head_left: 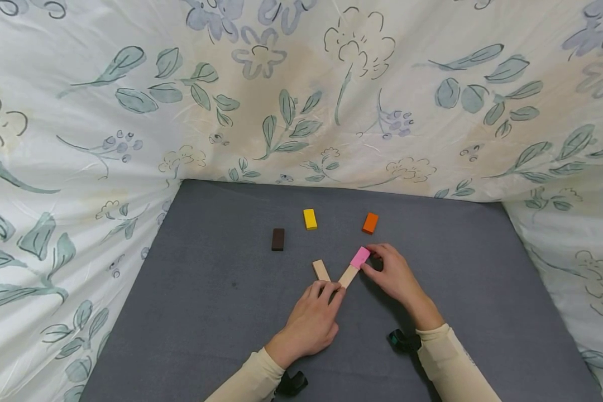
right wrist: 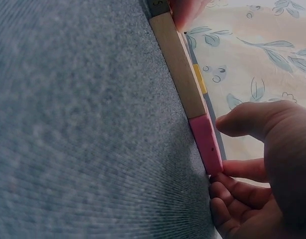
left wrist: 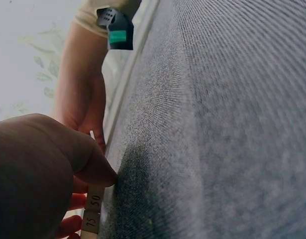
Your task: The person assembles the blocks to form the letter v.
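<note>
At the near edge: cream sleeves [head_left: 251, 377] and dark wrist devices [head_left: 404, 340], with grey cloth [head_left: 181, 335] stretching wide to left and right, giving both arms sideways room.

Left hand [head_left: 309, 324]: bends over the near ends of a V of blocks. Grips numbered wooden blocks [left wrist: 93, 200] in the left wrist view, thumb in front, fingertips behind. Reads "50" on one and "75" on the next, both turned sideways. Cannot tell how these join the V, with the fingers in the way.

Just beyond the fingertips: a left wooden block [head_left: 321, 270] and a right wooden block [head_left: 349, 276], slanting apart with a wedge of grey between.

Right hand [head_left: 394, 276]: curls index finger and thumb about the outer end of a pink block [head_left: 360, 257], other fingers bent in. Cannot tell whether the thumb presses or only hovers close. On the grey cloth, end to end with the right wooden block: the pink block, bearing a small dark mark too tiny to read.

Farther off, well apart from each other: a dark brown block [head_left: 278, 239], an orange block [head_left: 369, 223] and a yellow block [head_left: 310, 219].

Behind, along the far edge and both sides: flowered cloth [head_left: 291, 145], rising like walls.
</note>
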